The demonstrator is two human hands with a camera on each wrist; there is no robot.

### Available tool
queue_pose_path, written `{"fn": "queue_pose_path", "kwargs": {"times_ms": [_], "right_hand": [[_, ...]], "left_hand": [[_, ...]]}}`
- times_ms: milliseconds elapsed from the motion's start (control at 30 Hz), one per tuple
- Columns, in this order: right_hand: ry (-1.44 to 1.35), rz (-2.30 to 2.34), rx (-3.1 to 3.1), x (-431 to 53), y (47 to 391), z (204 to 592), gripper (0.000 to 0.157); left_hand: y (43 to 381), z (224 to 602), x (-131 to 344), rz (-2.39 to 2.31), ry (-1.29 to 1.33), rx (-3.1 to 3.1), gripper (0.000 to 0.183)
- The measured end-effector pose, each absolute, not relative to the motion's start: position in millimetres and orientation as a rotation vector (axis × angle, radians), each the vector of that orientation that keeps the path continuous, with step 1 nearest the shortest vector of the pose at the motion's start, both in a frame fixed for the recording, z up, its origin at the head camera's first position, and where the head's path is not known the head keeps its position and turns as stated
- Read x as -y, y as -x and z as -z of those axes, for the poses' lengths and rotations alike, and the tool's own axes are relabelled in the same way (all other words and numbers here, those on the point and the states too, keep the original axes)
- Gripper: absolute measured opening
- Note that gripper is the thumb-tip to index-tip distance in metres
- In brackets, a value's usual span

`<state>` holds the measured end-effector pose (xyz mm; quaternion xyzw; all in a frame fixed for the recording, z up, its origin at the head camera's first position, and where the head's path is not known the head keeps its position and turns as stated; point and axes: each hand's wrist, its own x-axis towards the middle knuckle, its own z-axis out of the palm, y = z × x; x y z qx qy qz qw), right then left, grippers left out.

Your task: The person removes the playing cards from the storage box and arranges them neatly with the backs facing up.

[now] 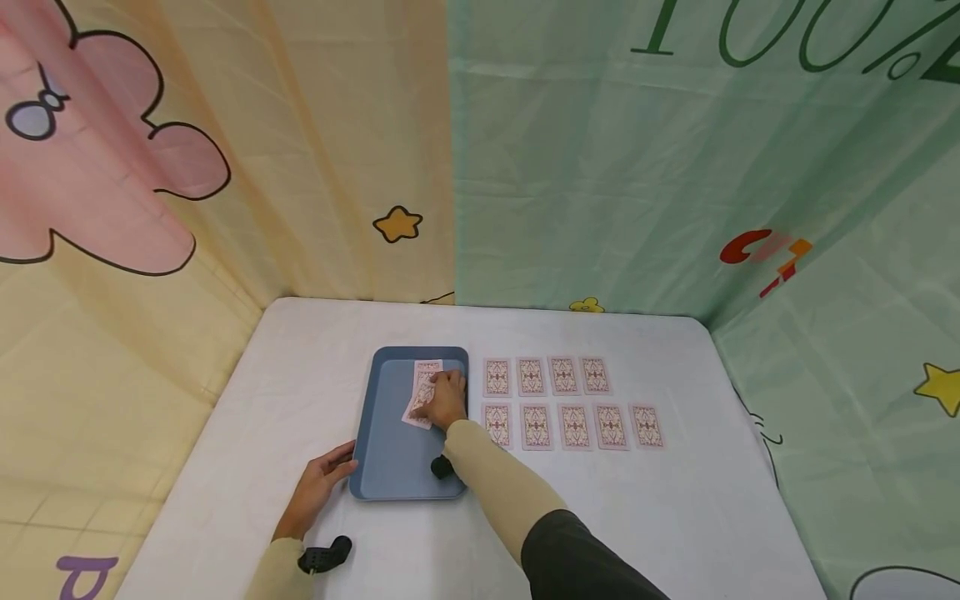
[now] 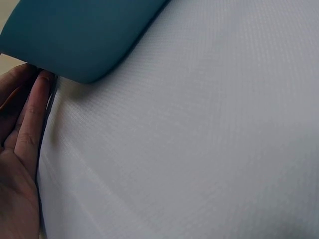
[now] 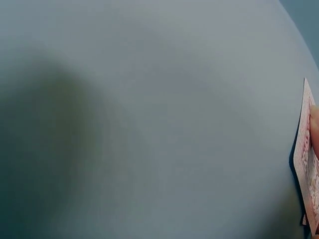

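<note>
My right hand (image 1: pixel 447 400) reaches over the blue tray (image 1: pixel 382 467), thumb and fingers bent about a red-and-white patterned playing card (image 1: pixel 424 390). A second card (image 1: pixel 417 416) of the same back overlaps it at a slant. In the right wrist view a fingertip (image 3: pixel 315 129) lies on a card (image 3: pixel 305 149) at the right edge; most of the hand is out of that picture. At the tray's lower left side, my left hand (image 1: pixel 317 483) touches the rim with fairly straight fingers. The left wrist view has its fingertips (image 2: pixel 44 79) against the tray's corner (image 2: pixel 84 55).
Right of the tray, face-down cards lie in two rows, an upper row (image 1: pixel 531 377) and a longer lower row (image 1: pixel 575 427). A white cloth (image 1: pixel 600 517) covers the table. Printed curtains (image 1: pixel 570 167) hang around its back and sides.
</note>
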<state>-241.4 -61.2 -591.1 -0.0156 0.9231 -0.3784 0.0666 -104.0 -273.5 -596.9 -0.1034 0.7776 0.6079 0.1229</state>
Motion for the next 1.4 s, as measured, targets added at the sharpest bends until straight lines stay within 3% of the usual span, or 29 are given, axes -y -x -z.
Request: {"fn": "queue_pose_path", "kwargs": {"times_ms": [467,933,1400], "right_hand": [[0.209,0.963,-2.893,60.2,239.6,585.1,0.067],[0.324,1.239,-2.724,48.1,239.7,582.8,0.038],[0.452,1.616,-2.48,42.1,228.8,577.0,0.025]], "left_hand": [[104.0,598.3,273.7,-1.811,0.288,-2.247,0.054],[104.1,596.2,272.4,-1.762,0.297,-2.269,0.055],[103.3,596.1,273.8,-1.775,0.261,-2.274,0.055]]}}
